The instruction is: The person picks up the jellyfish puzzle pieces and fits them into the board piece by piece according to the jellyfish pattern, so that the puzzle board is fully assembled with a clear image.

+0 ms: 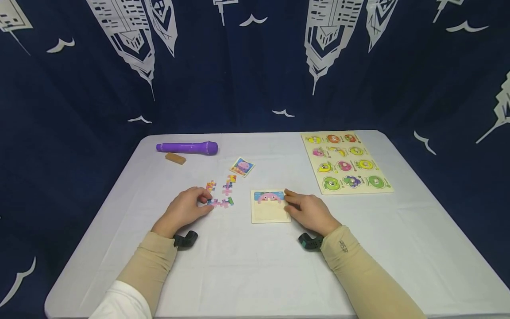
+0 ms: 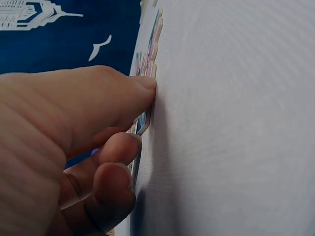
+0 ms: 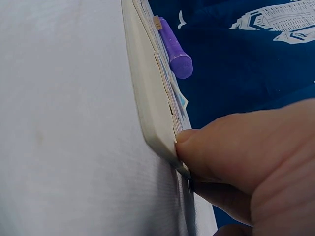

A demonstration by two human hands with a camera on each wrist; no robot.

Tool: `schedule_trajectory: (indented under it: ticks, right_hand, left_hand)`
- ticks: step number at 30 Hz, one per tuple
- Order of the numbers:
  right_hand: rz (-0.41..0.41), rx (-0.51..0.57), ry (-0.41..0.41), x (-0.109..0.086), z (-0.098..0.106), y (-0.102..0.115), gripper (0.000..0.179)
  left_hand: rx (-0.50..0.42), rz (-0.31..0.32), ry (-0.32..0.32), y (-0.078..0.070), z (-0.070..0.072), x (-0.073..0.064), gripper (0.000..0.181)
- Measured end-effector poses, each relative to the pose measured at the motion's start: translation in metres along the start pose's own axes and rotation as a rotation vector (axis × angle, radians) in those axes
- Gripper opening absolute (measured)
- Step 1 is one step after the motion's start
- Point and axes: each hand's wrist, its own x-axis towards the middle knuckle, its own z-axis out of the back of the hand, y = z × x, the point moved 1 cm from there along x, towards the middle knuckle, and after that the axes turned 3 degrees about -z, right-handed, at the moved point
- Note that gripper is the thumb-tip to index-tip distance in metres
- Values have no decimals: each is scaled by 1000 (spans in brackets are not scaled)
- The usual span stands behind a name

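A small square puzzle board [image 1: 271,215] lies near the table's middle, its upper strip filled with a pink-and-blue picture. My right hand [image 1: 312,210] holds the board at its right edge; in the right wrist view the thumb [image 3: 189,140] rests on the rim near a corner. To the left, my left hand [image 1: 185,208] pinches a blue jigsaw puzzle piece [image 2: 142,122] between thumb and fingers, low at the table. Other loose jigsaw pieces [image 1: 227,189] lie right beside that hand, pink, orange and green. A small picture card [image 1: 242,166] lies behind them.
A purple microphone-shaped object [image 1: 187,148] lies at the back left, with a brown flat block [image 1: 175,158] in front of it. At the back right is a fruit puzzle board [image 1: 346,166]. A dark blue patterned cloth [image 1: 239,79] hangs behind the white table [image 1: 255,274].
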Motion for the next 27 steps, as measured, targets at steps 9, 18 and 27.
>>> schedule_trajectory:
  ticks: [9, 18, 27]
  right_hand:
    - [-4, 2, 5, 1, 0, -2, 43]
    - [-9, -5, 10, 1, 3, -1, 43]
    - [-14, -3, 15, 2, 1, -1, 43]
  left_hand:
    - [-22, 36, 8, 1, -2, 2, 35]
    - [-17, 24, -53, 0, -2, 6, 25]
    - [-19, 89, -68, 3, -2, 4, 36]
